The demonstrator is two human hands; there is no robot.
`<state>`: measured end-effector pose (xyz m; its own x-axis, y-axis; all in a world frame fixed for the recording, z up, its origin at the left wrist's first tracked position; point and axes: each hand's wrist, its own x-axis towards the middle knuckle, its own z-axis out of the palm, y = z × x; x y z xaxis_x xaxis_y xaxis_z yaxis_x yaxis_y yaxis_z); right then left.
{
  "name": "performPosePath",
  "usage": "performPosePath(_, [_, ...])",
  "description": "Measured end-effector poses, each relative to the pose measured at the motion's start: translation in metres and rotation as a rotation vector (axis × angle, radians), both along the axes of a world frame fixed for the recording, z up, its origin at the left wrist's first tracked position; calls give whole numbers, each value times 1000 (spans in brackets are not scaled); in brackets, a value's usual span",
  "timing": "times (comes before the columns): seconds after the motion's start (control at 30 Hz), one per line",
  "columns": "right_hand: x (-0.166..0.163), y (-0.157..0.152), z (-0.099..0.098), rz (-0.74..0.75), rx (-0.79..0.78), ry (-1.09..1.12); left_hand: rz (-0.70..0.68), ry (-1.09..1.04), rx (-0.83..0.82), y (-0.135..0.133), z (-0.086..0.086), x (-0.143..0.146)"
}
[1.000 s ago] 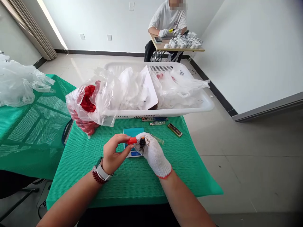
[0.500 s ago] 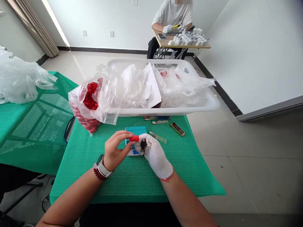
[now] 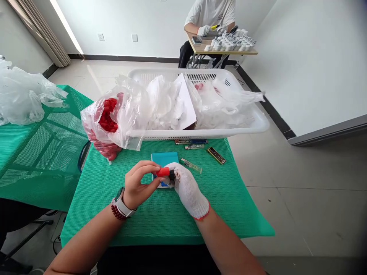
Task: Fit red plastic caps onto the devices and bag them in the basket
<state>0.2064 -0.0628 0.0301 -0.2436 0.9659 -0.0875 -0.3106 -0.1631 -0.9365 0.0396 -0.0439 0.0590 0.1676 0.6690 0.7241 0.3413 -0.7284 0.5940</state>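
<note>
Between the thumb and fingers of my bare left hand (image 3: 142,181) is a short red plastic sleeve (image 3: 163,172). My right hand (image 3: 186,189), in a white knit glove with a red cuff, is closed around a small black part (image 3: 172,175). The sleeve's right end meets the black part; whether it sits over it I cannot tell. What else the glove covers is hidden. Under both hands lies a blue box (image 3: 164,157) on the green cloth. Beside the glove rests a clear tube-like packet (image 3: 191,166).
A white plastic basket (image 3: 259,128) with bags stands at the table's far side. A clear bag of red sleeves (image 3: 109,118) hangs over its left corner. Slim packets (image 3: 195,146) and a black-gold pack (image 3: 216,155) lie before it. Across the room, a gloved person (image 3: 209,15) sits working.
The red sleeve has come down slightly and against the black part, which has turned within my right hand. Both hands stay in nearly the same place.
</note>
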Motion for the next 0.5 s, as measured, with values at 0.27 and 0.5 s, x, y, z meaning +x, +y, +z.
performPosePath(0.27, [3, -4, 1, -53, 79, -17, 40, 47, -15, 1, -1, 0])
performPosePath(0.5, [6, 3, 1, -131, 43, -50, -70, 90, 74, -2, 3, 0])
